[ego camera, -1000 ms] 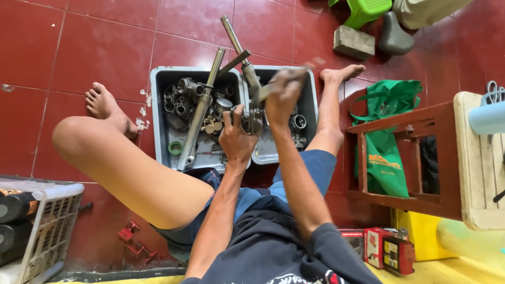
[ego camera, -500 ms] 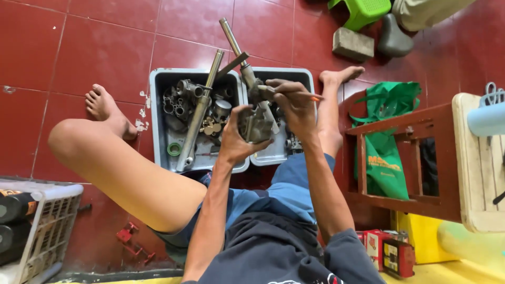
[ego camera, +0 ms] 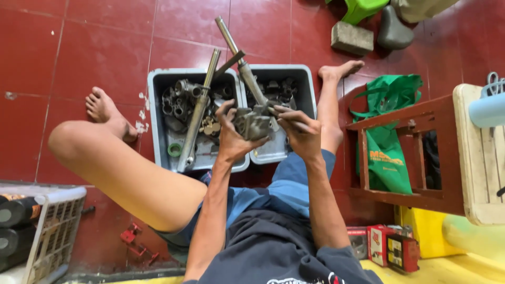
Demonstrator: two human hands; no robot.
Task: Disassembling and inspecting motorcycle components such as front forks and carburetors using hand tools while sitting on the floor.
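I sit on the red tile floor with my legs apart. My left hand (ego camera: pixel 230 135) grips a grey metal engine part (ego camera: pixel 253 124) from its left side, above two grey plastic trays. My right hand (ego camera: pixel 300 131) is closed around a thin tool whose tip touches the top of that part. The left tray (ego camera: pixel 158 121) holds several metal parts and a long metal tube (ego camera: pixel 197 115). The right tray (ego camera: pixel 307 89) holds more parts and another long tube (ego camera: pixel 239 58) that sticks out toward the far side.
A green bag (ego camera: pixel 386 158) hangs in a red wooden stool frame (ego camera: pixel 405 152) at my right. Small boxes (ego camera: pixel 386 244) lie near my right hip. A white basket (ego camera: pixel 50 226) with dark bottles stands at lower left. A brick (ego camera: pixel 351 38) and a green stool (ego camera: pixel 363 8) lie beyond.
My right hand came down from above the part to its right side, now with the thin tool on it. My left hand stays on the part, which sits slightly lower.
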